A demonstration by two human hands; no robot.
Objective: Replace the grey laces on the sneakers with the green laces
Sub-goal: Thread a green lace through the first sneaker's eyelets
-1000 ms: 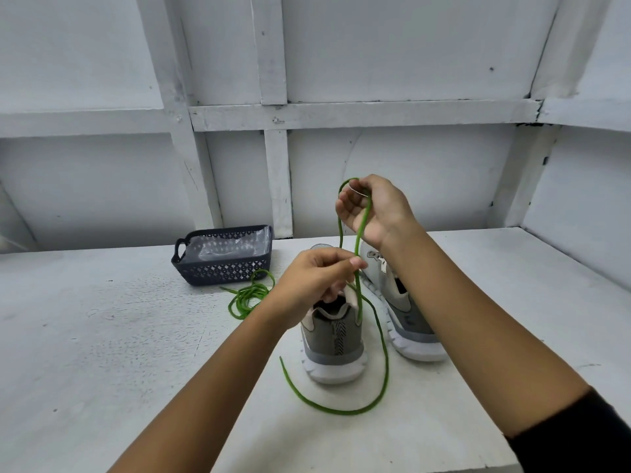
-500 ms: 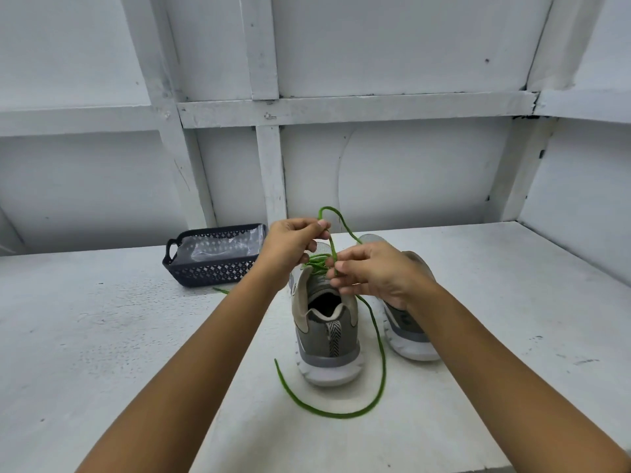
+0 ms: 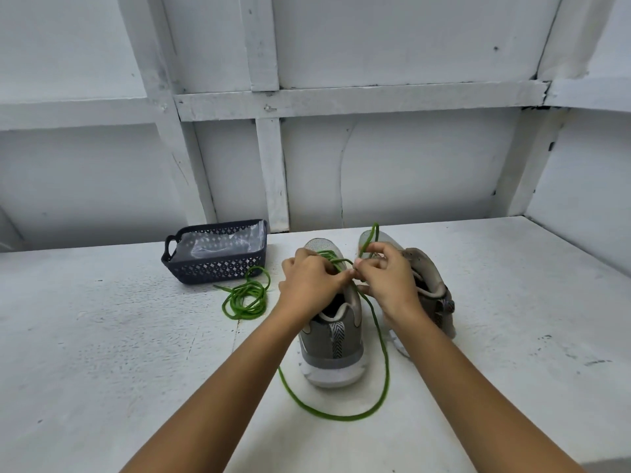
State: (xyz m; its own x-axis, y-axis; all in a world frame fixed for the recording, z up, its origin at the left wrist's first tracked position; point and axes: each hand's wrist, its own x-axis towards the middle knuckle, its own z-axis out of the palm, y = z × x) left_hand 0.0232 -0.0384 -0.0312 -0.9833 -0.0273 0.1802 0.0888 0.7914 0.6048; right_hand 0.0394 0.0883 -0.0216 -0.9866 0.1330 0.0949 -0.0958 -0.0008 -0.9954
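**Fingers (image 3: 345,276) pinch the green lace (image 3: 385,356) over the near sneaker (image 3: 336,339)**

Left hand (image 3: 309,285) and right hand (image 3: 392,281) both grip it low at the shoe's throat. A second ago the right held it high, so that pull-through looks finished and another eyelet comes next. Count: two sneakers, with the far sneaker (image 3: 432,291) waiting; two green laces, the spare lace (image 3: 246,298) coiled beside one basket (image 3: 211,269). No grey lace shows.

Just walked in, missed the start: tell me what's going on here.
A person is lacing the nearer sneaker with a green lace. The left hand and right hand both pinch it over the shoe's top; its slack loops on the table round the heel. A second green lace lies coiled beside the dark basket.
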